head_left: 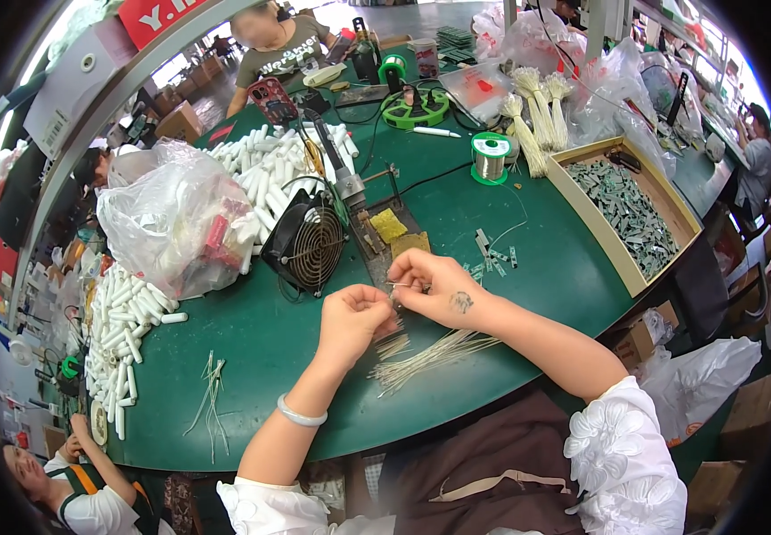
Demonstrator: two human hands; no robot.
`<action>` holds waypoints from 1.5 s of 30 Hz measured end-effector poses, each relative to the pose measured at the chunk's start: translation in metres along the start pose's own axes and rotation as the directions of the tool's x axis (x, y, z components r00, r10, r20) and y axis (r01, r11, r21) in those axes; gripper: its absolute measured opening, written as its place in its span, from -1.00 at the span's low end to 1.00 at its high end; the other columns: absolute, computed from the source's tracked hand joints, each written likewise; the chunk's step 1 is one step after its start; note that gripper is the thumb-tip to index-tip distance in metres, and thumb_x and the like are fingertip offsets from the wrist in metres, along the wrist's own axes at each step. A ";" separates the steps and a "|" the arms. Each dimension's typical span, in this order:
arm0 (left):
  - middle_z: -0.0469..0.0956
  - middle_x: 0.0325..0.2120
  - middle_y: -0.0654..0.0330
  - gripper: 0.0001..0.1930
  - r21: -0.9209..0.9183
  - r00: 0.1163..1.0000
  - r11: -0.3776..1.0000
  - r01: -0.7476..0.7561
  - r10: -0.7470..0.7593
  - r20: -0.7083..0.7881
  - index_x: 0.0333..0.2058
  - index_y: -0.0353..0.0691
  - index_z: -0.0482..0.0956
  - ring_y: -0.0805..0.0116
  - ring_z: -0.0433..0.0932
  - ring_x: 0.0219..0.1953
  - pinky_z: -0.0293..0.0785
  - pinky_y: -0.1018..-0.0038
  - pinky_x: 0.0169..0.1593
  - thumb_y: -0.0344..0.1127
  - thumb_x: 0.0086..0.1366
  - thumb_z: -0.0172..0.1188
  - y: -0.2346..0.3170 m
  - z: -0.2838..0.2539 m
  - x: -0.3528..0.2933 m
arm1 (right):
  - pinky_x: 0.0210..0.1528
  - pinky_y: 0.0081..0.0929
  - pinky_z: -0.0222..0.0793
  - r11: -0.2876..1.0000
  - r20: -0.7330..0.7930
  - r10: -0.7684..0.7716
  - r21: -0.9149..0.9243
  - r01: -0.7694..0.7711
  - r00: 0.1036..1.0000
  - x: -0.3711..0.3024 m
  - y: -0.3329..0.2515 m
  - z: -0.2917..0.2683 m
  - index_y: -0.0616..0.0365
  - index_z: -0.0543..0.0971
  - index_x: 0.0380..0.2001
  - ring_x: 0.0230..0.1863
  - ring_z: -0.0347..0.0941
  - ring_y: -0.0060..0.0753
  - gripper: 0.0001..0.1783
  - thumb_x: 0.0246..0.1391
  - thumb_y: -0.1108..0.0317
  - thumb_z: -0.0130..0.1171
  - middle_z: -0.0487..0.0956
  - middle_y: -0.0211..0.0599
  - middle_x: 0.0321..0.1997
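Note:
My left hand (354, 323) and my right hand (439, 290) meet over the middle of the table, fingertips pinched close together. A thin pale wire (397, 284) shows at the right fingertips; what the left fingers pinch is hidden by them. Below the hands lies a loose bundle of thin white wires (443, 354) on the green table (296, 406). Just beyond, a soldering iron (344, 174) rests above a stand beside a yellow sponge (388, 226). Several small circuit boards (492, 256) lie scattered to the right of my right hand.
A black fan (316, 242) stands left of the iron. White tubes (127, 316) and a plastic bag (172, 223) cover the left side. A solder spool (491, 159) stands beyond the hands. A cardboard tray (592, 230) of small boards sits right. Other people are nearby.

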State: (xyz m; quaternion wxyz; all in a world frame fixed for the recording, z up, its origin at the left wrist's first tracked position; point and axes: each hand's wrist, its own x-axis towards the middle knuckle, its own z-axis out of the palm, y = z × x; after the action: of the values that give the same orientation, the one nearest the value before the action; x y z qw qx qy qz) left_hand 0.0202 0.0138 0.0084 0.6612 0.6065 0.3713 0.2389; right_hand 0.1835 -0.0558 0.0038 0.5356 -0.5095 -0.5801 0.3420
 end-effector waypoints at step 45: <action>0.56 -0.57 0.23 -0.94 -0.118 0.990 0.991 -0.068 0.053 -0.132 -0.45 -0.32 0.53 0.56 0.43 -0.64 0.31 0.65 -0.53 -0.46 0.10 0.12 0.000 -0.003 0.033 | -0.53 -0.74 0.21 0.991 -0.211 -0.091 -0.117 0.067 0.973 0.010 0.011 -0.004 0.25 0.46 -0.46 -0.55 0.23 -0.78 -0.89 0.03 0.46 0.19 0.40 -0.53 -0.55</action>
State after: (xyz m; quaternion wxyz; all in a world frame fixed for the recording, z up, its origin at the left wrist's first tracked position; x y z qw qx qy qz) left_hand 0.0380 0.0403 0.0018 0.6642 0.5594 0.3791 0.3196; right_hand 0.1906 -0.0443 -0.0036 0.5799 -0.5487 -0.5561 0.2310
